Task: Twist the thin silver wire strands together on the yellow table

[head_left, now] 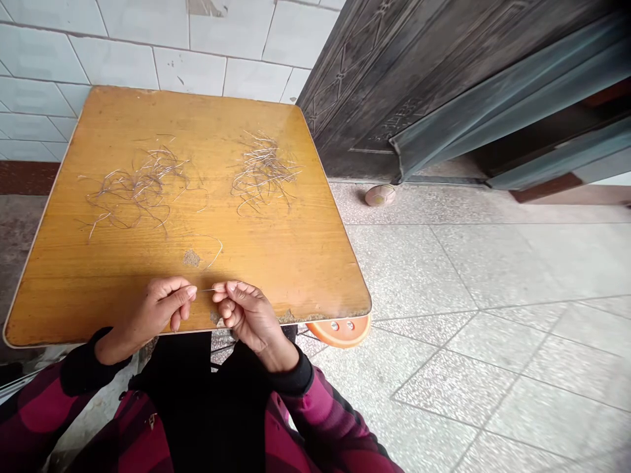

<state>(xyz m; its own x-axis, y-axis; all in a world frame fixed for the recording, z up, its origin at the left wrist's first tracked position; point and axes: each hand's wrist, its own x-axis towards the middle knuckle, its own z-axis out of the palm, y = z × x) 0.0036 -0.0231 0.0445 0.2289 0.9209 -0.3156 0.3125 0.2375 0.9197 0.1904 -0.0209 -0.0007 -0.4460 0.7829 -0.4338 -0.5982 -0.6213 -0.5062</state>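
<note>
My left hand (160,307) and my right hand (244,312) meet at the near edge of a small wooden table (296,263). Both are closed in a pinch on the ends of a thin short wire (206,290) stretched between them. A loose tangle of thin wires (133,190) lies at the table's far left. A tighter bundle of straighter wires (261,171) lies at the far right. One single curved wire (214,253) rests just beyond my hands.
A white tiled wall (148,39) stands behind the table. A dark metal door (419,85) is at the right, with a small round object (379,195) on the floor near it. An orange stool edge (340,332) shows under the table's corner. Tiled floor (493,328) spreads right.
</note>
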